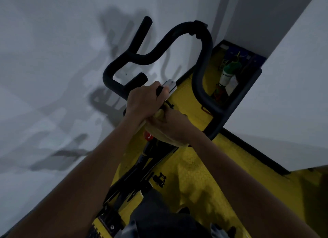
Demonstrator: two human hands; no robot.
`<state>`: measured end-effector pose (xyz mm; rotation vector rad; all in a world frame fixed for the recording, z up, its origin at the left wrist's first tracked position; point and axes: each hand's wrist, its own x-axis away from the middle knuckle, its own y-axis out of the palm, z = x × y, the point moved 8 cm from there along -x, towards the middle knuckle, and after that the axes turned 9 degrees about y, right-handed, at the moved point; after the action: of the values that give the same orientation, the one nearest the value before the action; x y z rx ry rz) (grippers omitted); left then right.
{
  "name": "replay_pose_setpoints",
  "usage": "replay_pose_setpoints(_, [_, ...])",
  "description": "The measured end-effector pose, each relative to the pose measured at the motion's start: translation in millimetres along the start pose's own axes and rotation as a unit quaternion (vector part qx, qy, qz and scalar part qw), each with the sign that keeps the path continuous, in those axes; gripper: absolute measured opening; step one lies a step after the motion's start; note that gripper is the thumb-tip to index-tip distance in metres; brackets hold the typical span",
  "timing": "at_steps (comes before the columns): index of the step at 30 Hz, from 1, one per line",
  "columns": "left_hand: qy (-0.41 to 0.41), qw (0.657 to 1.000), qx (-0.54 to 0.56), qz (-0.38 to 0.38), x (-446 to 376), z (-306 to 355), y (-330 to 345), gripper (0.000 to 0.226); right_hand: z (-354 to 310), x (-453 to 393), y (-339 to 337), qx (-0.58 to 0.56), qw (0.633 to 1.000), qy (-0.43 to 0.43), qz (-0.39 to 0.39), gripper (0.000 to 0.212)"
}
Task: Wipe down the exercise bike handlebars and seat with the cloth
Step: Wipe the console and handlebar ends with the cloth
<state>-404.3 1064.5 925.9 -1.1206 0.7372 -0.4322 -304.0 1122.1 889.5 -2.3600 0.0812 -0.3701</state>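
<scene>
Both hands meet at the handlebars' centre: left hand grips the bar, right hand at five o'clock clutches the cloth.

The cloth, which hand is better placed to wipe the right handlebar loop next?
Probably the right hand: it already grips the yellow cloth at the handlebar stem, beside the right loop. The left hand grips the centre bar, steadying it.
</scene>
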Motion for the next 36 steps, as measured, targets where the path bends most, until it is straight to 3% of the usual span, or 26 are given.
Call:
replay_pose_setpoints(3, [-0.010,1.000,-0.004,-0.001,1,0,0,0.046,4,0,0,0.014,1.000,0.015,-0.003,0.056])
replay_pose_setpoints(7, [-0.009,1.000,-0.002,-0.011,2,-1,0,0.052,26,31,-5,0.139,0.990,0.030,0.010,0.063])
replay_pose_setpoints(10, [-0.009,1.000,-0.010,-0.014,1,-1,1,0.053,42,64,-17,0.277,0.955,-0.058,0.089,0.064])
replay_pose_setpoints(13, [0.001,1.000,-0.008,-0.012,1,1,0,0.049,59,84,-16,0.303,0.936,-0.133,0.118,0.068])
replay_pose_setpoints(15, [0.015,1.000,-0.002,-0.001,2,4,-1,0.048,56,83,-18,0.312,0.932,-0.122,0.136,0.070])
replay_pose_setpoints(17, [0.010,1.000,-0.003,0.004,2,3,-2,0.049,41,67,-19,0.354,0.924,-0.056,0.132,0.073])
replay_pose_setpoints(19, [0.008,1.000,-0.007,0.006,1,1,-1,0.049,32,45,-15,0.296,0.954,0.013,0.047,0.073])
replay_pose_setpoints(21, [0.006,1.000,-0.007,0.010,2,0,-1,0.049,27,22,-3,0.090,0.992,0.061,-0.069,0.059])
replay_pose_setpoints(23, [0.006,1.000,-0.003,0.012,2,-1,0,0.052,27,-4,7,-0.037,0.985,0.092,-0.140,0.043])
replay_pose_setpoints(26, [0.004,1.000,0.000,0.015,2,-2,0,0.049,28,-22,21,-0.130,0.952,0.165,-0.223,0.075])
replay_pose_setpoints(28, [-0.002,1.000,0.006,0.014,1,-2,0,0.046,28,-27,21,-0.144,0.957,0.164,-0.190,0.076])
replay_pose_setpoints(31, [-0.009,1.000,0.010,0.007,1,-2,0,0.045,22,-6,10,-0.053,0.993,0.088,-0.052,0.047])
replay_pose_setpoints(33, [-0.015,1.000,0.004,-0.001,1,-3,1,0.046,17,23,2,0.096,0.993,0.036,0.049,0.056])
replay_pose_setpoints(36, [-0.015,1.000,-0.001,0.001,0,-3,-1,0.047,18,60,-3,0.274,0.951,-0.014,0.141,0.088])
